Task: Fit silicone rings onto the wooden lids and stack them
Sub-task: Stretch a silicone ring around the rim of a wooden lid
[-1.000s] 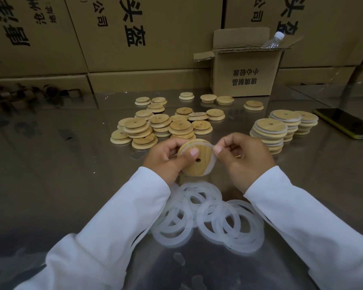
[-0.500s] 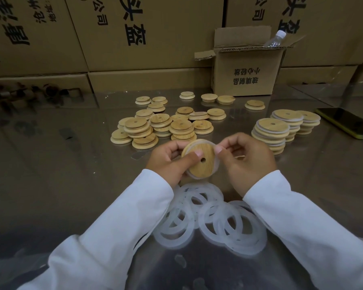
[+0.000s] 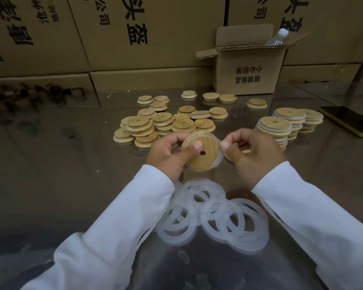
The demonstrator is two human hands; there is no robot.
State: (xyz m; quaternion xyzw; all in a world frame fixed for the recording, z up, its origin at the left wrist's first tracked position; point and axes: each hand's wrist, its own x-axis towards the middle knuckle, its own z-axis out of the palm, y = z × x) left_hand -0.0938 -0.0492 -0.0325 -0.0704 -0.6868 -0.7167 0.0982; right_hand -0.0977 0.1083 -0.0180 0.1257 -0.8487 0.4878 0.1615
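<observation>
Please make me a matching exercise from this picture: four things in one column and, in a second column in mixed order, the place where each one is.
Things
1. plastic bottle
2. phone
3. loose silicone rings
4. wooden lid

Places
a. gripped by the left hand, its ring pinched by the right hand
b. in the open cardboard box
c. on the table, between the sleeves
d. on the table, far right

Pairs: 1-b, 2-d, 3-c, 4-a

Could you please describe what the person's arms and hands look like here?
Both arms wear long, loose white sleeves, the left sleeve and right sleeve ending at the wrists. The left hand and right hand are bare: no gloves, rings or watch visible.
</observation>
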